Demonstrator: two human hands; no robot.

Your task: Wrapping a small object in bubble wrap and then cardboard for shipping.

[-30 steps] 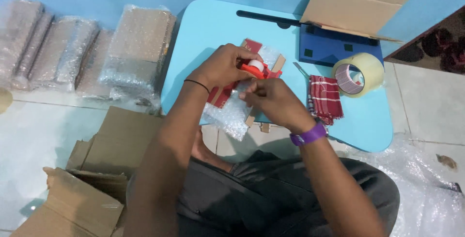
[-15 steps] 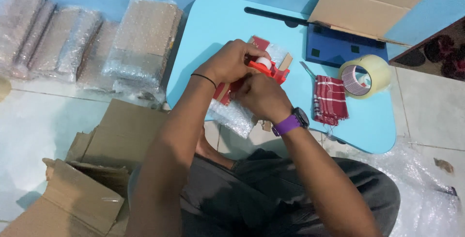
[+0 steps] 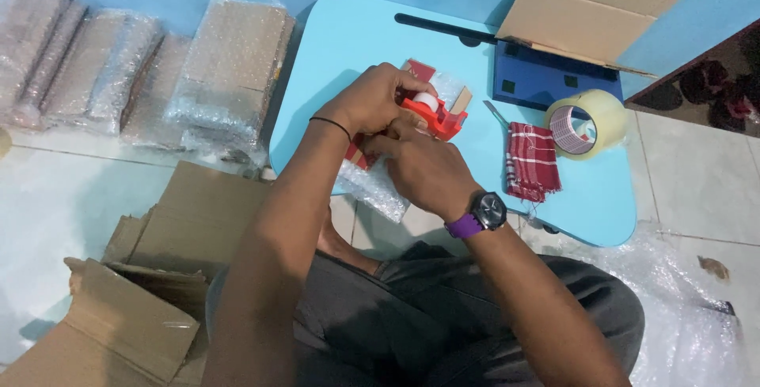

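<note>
A light blue table sits low over the person's lap. It is the biggest thing here. A big open box leans at the table's far right corner. More flat cardboard lies on the white floor on the left. A row of bubble-wrapped packs lies just past it, next to the blue wall. Clear bubble wrap is spread on the floor on the right.

On the table, under the big box, is a dark blue board. Next to it stands a roll of clear tape. A red checked cloth lies just beside the roll, near the table's front edge.

Both hands meet at the middle of the table's near edge. The left hand has a thin black band at the wrist. Its fingers are curled tight around a red tape holder, which has a small white roll in it. The right hand has a purple watch. It presses down on a small parcel wrapped in bubble wrap, and its fingers are bent over it, gripping it. The parcel sits under both hands, half on the table and half hanging over the edge. A bit of red shows through the wrap.
</note>
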